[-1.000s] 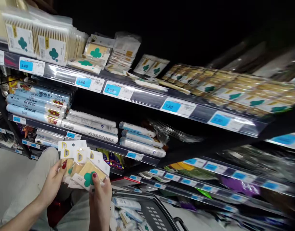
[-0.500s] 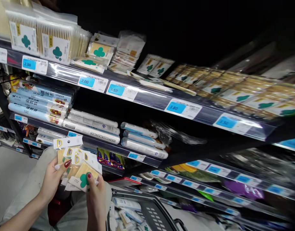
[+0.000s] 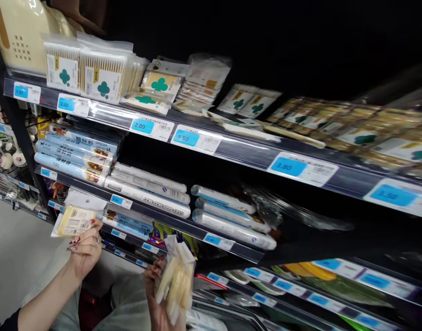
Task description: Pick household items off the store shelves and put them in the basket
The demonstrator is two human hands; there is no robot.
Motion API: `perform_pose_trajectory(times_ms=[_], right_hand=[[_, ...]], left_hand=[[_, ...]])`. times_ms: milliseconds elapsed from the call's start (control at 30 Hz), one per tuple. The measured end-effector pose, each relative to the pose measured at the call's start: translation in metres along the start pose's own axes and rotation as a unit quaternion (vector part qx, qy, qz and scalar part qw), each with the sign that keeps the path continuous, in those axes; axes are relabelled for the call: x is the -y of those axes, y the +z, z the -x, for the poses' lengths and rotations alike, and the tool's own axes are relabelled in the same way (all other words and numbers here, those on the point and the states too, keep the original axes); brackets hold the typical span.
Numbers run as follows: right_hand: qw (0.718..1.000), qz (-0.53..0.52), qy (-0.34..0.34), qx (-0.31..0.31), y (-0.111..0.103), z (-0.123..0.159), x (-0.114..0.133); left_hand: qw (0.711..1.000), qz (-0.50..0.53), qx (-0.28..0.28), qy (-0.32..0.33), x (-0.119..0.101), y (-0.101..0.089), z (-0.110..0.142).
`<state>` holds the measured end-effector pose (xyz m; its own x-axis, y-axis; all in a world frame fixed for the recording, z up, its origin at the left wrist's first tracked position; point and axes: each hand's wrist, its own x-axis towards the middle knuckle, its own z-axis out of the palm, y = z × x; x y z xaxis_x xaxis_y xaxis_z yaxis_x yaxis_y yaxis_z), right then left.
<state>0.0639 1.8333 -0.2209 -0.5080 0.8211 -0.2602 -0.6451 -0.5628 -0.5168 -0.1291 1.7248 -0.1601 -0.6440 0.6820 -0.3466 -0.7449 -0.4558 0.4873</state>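
Note:
My left hand [image 3: 86, 250] grips a flat clear pack of toothpicks [image 3: 75, 220], its barcode label facing me, held up before the lower shelves. My right hand [image 3: 155, 289] is closed on several more toothpick packs [image 3: 176, 280], bunched and tilted to the right of my knees. Matching toothpick packs with a green clover [image 3: 159, 85] stand and lie on the upper shelf. Left of them stand bags of cotton swabs [image 3: 102, 78].
A shopping basket [image 3: 238, 317] is partly visible below my right hand, with white-blue rolls [image 3: 205, 319] in it. The upper shelf's edge [image 3: 245, 142] carries price tags. Rolls of food bags [image 3: 73, 156] fill the shelf below. A beige container [image 3: 25, 41] stands upper left.
My hands have moved apart: the left rose with one pack turned barcode side toward me, the right went right and down with the others. The view has shifted left.

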Motion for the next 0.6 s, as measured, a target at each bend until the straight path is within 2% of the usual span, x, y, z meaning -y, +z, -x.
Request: perform_pose_trajectory(times_ms=[67,200,267,333,400,467,600], right_hand=[[1.0,-0.021,-0.002,-0.013,-0.005,-0.004,0.001],[0.987,-0.162,-0.002,-0.007,-0.009,-0.009,-0.006],[0.984,-0.167,-0.01,-0.058,-0.007,-0.009,-0.008],[0.982,-0.126,-0.013,-0.138,-0.003,-0.008,-0.007],[0.981,-0.092,-0.003,-0.173,-0.001,-0.007,-0.003],[0.983,-0.083,0.017,-0.161,-0.002,-0.006,0.001],[0.985,-0.141,0.042,-0.086,-0.015,-0.009,0.002]], left_hand=[[0.999,-0.018,-0.028,0.021,0.003,0.005,0.007],[0.99,-0.1,-0.077,0.059,0.009,0.019,0.016],[0.986,-0.131,-0.083,0.068,0.009,0.023,0.018],[0.983,-0.144,-0.085,0.069,0.008,0.025,0.02],[0.984,-0.144,-0.087,0.065,0.007,0.026,0.021],[0.985,-0.145,-0.072,0.058,0.006,0.025,0.021],[0.982,-0.175,0.057,0.051,0.004,0.021,0.014]])
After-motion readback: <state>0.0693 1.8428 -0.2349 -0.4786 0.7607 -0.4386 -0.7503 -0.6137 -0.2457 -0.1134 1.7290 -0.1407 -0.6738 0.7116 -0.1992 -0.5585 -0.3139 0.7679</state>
